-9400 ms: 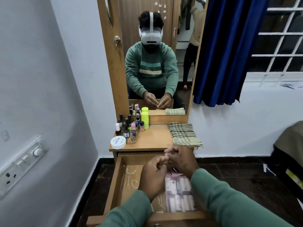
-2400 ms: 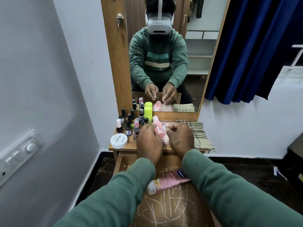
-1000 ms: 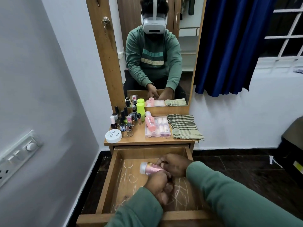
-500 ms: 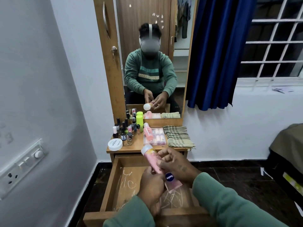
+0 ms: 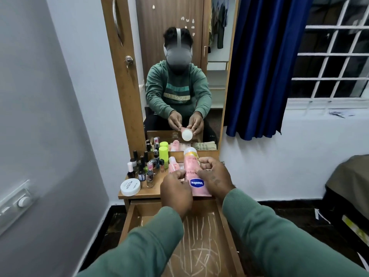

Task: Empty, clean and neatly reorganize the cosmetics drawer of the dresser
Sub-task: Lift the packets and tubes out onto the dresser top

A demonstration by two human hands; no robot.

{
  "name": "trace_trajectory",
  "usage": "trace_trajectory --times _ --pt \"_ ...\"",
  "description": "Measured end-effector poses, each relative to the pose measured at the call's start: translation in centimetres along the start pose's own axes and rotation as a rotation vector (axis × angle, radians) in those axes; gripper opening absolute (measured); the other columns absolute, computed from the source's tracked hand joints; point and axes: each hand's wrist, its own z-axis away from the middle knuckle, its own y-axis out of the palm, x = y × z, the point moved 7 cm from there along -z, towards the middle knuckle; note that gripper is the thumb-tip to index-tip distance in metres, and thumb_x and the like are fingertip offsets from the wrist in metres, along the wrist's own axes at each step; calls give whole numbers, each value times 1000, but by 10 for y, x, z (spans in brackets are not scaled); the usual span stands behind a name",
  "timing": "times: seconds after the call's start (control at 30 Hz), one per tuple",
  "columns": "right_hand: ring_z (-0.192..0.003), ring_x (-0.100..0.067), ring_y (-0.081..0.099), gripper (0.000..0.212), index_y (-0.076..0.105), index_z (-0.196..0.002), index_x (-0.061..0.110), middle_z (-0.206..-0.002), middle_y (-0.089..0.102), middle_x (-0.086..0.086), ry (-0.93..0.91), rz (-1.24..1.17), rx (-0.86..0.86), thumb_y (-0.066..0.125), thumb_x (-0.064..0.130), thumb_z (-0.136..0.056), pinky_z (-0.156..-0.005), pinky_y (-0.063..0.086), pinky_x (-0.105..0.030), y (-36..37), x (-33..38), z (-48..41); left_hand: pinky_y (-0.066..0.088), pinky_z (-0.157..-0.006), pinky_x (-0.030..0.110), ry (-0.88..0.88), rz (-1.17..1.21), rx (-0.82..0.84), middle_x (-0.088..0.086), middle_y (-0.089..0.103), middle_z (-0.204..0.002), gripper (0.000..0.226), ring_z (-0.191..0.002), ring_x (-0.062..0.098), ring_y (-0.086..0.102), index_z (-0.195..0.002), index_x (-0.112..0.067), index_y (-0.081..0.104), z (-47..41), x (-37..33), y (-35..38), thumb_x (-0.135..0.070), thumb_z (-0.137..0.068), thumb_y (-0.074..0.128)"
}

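Green sweatshirt sleeves [image 5: 269, 236] with ribbed cuffs [image 5: 236, 199] — and in the reflection, a banded chest print [image 5: 176, 92] with lettering, a grey headset [image 5: 178, 56] strapped over the head.

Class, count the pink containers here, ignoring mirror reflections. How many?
2. One pink Vaseline tube is gripped by the left hand and right hand; one smaller pink bottle sits on the dresser top just left of it. Hands may hide more.
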Motion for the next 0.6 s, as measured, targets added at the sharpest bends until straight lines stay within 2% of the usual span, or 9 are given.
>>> trace_trajectory --times 0.1,0.2,0.27,0.4,0.5,0.6 --pt "-96 -21 74 31 68 -122 17 -111 75 -2 8 49 -28 76 15 -92 -79 65 -36 9 -10 -26 56 -81 23 68 -128 -58 3 69 -131 34 -98 10 59 -133 -15 68 -19 -4 3 -9 -100 64" --pt "-96 -22 75 30 70 -121 17 -111 76 -3 14 81 -32 78 17 -91 -81 65 -41 17 -18 -43 58 -92 31 74 -203 -79 3 68 -135 35 -114 15 63 -134 -17 68 -30 -3 8 -11 -100 64" --pt "-94 -19 74 32 70 -122 17 -112 76 -2 18 98 -28 78 18 -92 -82 65 -41 21 -22 -50 59 -96 35 82 -252 -91 2 69 -133 33 -115 15 63 -132 -17 69 -36 0 9 -12 -100 64" --pt "-94 -14 70 27 73 -119 18 -110 75 0 -14 202 -50 76 19 -92 -85 63 -41 24 -29 -52 58 -92 28 132 -342 -95 0 71 -125 28 -102 6 60 -124 -18 73 -44 8 15 -12 -99 65" --pt "-94 -16 69 27 73 -118 18 -109 74 2 -45 264 -84 76 21 -92 -83 63 -41 26 -32 -49 58 -93 29 159 -388 -90 -1 72 -121 26 -105 11 64 -121 -18 76 -48 14 16 -12 -97 66" --pt "-91 -15 69 23 73 -114 18 -106 75 2 -73 310 -97 76 23 -91 -80 62 -42 29 -30 -47 51 -96 26 214 -476 -79 -1 68 -123 29 -109 12 60 -125 -17 74 -47 14 16 -11 -98 66"
